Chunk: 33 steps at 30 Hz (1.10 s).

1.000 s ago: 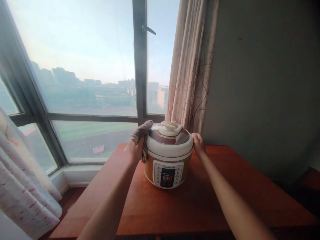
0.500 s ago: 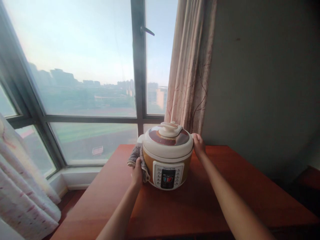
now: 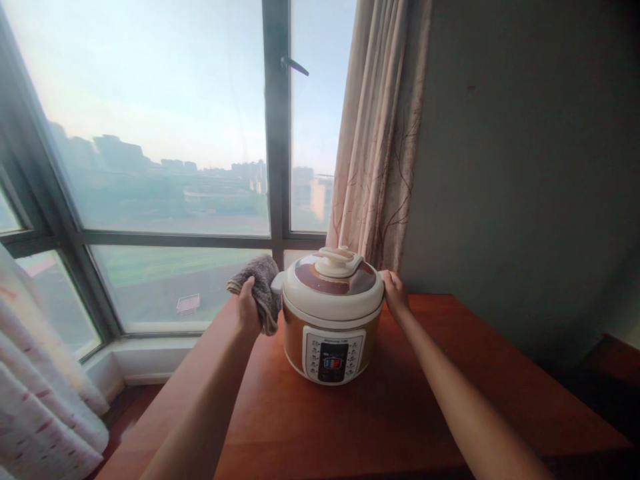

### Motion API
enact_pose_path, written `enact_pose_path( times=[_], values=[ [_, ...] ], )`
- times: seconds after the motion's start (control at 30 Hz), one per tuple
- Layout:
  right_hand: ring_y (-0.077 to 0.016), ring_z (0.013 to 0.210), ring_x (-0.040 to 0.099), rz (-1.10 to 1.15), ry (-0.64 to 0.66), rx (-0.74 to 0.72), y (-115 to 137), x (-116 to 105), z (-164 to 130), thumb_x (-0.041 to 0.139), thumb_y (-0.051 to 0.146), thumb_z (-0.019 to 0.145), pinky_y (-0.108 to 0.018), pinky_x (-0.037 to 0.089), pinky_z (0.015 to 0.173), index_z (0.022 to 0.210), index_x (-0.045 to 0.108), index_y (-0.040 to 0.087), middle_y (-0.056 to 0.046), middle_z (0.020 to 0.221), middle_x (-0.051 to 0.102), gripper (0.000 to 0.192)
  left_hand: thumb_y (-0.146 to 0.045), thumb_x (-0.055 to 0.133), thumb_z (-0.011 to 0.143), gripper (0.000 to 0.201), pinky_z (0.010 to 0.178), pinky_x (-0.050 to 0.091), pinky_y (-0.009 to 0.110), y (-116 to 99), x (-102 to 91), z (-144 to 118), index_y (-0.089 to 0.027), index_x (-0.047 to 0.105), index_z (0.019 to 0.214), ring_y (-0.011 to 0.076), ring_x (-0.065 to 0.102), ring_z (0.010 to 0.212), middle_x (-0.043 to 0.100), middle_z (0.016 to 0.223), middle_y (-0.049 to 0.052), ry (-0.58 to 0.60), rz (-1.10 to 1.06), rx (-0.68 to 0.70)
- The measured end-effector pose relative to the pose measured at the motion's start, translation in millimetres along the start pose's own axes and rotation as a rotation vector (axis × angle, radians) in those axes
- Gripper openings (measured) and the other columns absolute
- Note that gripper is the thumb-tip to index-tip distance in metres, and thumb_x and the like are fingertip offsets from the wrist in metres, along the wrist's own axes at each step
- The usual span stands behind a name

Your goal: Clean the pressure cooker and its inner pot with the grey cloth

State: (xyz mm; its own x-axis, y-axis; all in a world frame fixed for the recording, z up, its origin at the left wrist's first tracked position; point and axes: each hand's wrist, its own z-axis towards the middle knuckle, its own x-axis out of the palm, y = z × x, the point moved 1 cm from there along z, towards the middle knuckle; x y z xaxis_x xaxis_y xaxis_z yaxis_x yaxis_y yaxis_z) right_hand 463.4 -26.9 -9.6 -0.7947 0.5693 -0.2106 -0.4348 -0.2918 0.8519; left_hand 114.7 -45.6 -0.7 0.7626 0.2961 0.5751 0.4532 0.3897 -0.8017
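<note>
A white and gold electric pressure cooker point(image 3: 330, 303) stands upright on a reddish-brown wooden table point(image 3: 280, 427), its control panel facing me and its lid on. My left hand point(image 3: 249, 310) is closed on a grey-brown cloth point(image 3: 263, 283), held up just left of the cooker, beside its left side handle point(image 3: 278, 283). Whether the cloth touches that handle I cannot tell. On the other side, my right hand point(image 3: 395, 293) grips the cooker's right side handle, which the fingers mostly hide.
Behind the table is a large window with a dark frame point(image 3: 277, 133). A patterned curtain point(image 3: 377, 133) hangs behind the cooker, and a pale one point(image 3: 45, 373) at the left. The grey wall point(image 3: 500, 200) rises on the right.
My left hand has moved the cloth up and to the left, off the cooker's side. The right hand keeps its hold on the handle.
</note>
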Motion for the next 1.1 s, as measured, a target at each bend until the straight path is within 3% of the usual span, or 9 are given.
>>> enact_pose_path(
  times=[0.17, 0.3, 0.5, 0.67, 0.9, 1.1],
  values=[
    [-0.0265, 0.089, 0.065, -0.009, 0.03, 0.012, -1.1, -1.5, -0.8, 0.032, 0.07, 0.083, -0.034, 0.047, 0.08, 0.087, 0.068, 0.021, -0.009, 0.091, 0.074, 0.061, -0.041, 0.054, 0.079, 0.032, 0.079, 0.054, 0.038, -15.0, 21.1, 18.9, -0.015, 0.066, 0.093, 0.0255, 0.065, 0.083, 0.069, 0.086, 0.007, 0.254, 0.742, 0.3],
    [-0.0256, 0.089, 0.066, -0.038, 0.062, 0.027, 0.5, -2.8, 2.5, 0.032, 0.066, 0.083, -0.033, 0.049, 0.079, 0.087, 0.071, 0.021, -0.008, 0.091, 0.075, 0.059, -0.035, 0.055, 0.074, 0.021, 0.076, 0.051, 0.038, -15.6, 22.6, 23.8, -0.017, 0.066, 0.077, 0.0258, 0.063, 0.075, 0.066, 0.072, 0.005, 0.333, 0.981, 0.351],
    [-0.0248, 0.092, 0.069, -0.172, 0.127, -0.003, 19.3, -4.6, 28.6, 0.049, 0.043, 0.08, -0.034, 0.052, 0.083, 0.086, 0.074, 0.019, -0.009, 0.094, 0.077, 0.035, -0.032, 0.048, 0.08, 0.026, 0.076, 0.05, 0.038, -15.6, 18.2, 25.2, -0.017, 0.069, 0.083, 0.0269, 0.066, 0.079, 0.07, 0.08, 0.009, 0.366, 1.106, 0.417],
    [-0.0242, 0.098, 0.068, -0.305, 0.139, -0.166, 65.6, 10.3, 42.0, 0.047, 0.036, 0.087, -0.034, 0.05, 0.088, 0.102, 0.073, 0.017, -0.011, 0.105, 0.075, 0.035, -0.029, 0.044, 0.083, 0.034, 0.083, 0.052, 0.041, -12.3, 18.5, 23.2, -0.016, 0.07, 0.101, 0.0291, 0.068, 0.091, 0.073, 0.097, 0.012, 0.366, 1.122, 0.464],
    [-0.0199, 0.098, 0.067, -0.441, 0.309, -0.408, 130.2, 57.9, 27.4, 0.046, 0.039, 0.096, -0.025, 0.046, 0.084, 0.099, 0.073, 0.021, -0.007, 0.104, 0.076, 0.033, -0.025, 0.044, 0.085, 0.038, 0.088, 0.053, 0.042, -13.0, 17.5, 22.3, -0.017, 0.07, 0.11, 0.031, 0.068, 0.1, 0.074, 0.105, 0.012, 0.401, 1.132, 0.478],
    [-0.0238, 0.1, 0.068, -0.587, 0.379, -0.435, 144.9, 59.5, 19.6, 0.047, 0.046, 0.095, -0.028, 0.045, 0.078, 0.1, 0.075, 0.024, -0.008, 0.105, 0.076, 0.036, -0.024, 0.044, 0.083, 0.041, 0.092, 0.052, 0.043, -10.1, 15.5, 24.3, -0.017, 0.069, 0.115, 0.0314, 0.067, 0.104, 0.073, 0.109, 0.011, 0.405, 1.105, 0.486]
  ],
)
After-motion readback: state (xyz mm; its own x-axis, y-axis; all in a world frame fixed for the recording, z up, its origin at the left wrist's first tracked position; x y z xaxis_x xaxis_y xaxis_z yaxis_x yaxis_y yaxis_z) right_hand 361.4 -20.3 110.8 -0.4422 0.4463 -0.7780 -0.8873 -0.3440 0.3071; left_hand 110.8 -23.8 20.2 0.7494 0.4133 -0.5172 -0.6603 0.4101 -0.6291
